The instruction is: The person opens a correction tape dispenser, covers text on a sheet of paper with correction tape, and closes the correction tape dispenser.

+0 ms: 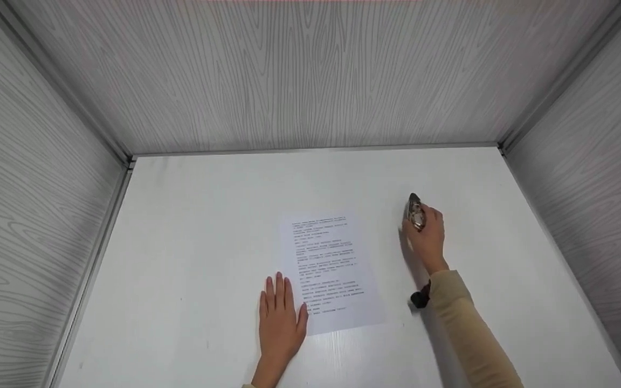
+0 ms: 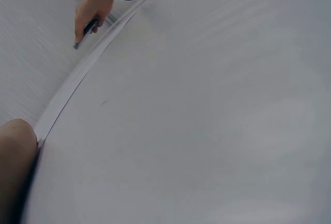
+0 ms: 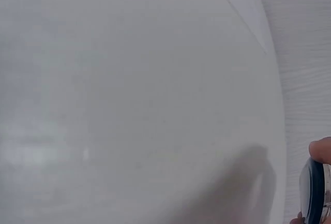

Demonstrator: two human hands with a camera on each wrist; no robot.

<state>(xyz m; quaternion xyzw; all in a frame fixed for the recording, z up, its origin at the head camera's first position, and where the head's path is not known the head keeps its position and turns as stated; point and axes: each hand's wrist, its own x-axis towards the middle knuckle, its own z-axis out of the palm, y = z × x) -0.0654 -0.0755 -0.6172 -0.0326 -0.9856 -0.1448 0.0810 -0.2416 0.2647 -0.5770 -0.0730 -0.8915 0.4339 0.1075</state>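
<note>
A printed sheet of paper [image 1: 335,269] lies on the white table. My left hand [image 1: 282,323] rests flat at its lower left edge, fingers straight and the thumb over the margin. To the right of the sheet, my right hand [image 1: 426,237] grips a correction tape dispenser [image 1: 415,213] above the table, its dark pointed tip facing away from me. In the right wrist view, the dispenser [image 3: 313,193] shows a dark blue and white rim and a clear side, with a fingertip on top. In the left wrist view, the right hand [image 2: 95,6] holds it tip downward.
The white table [image 1: 192,242] is bounded by a back wall [image 1: 310,75], a left wall [image 1: 30,205] and a right wall [image 1: 596,161], all with a grey wood-grain pattern. A black wrist camera [image 1: 420,297] sits at the right cuff.
</note>
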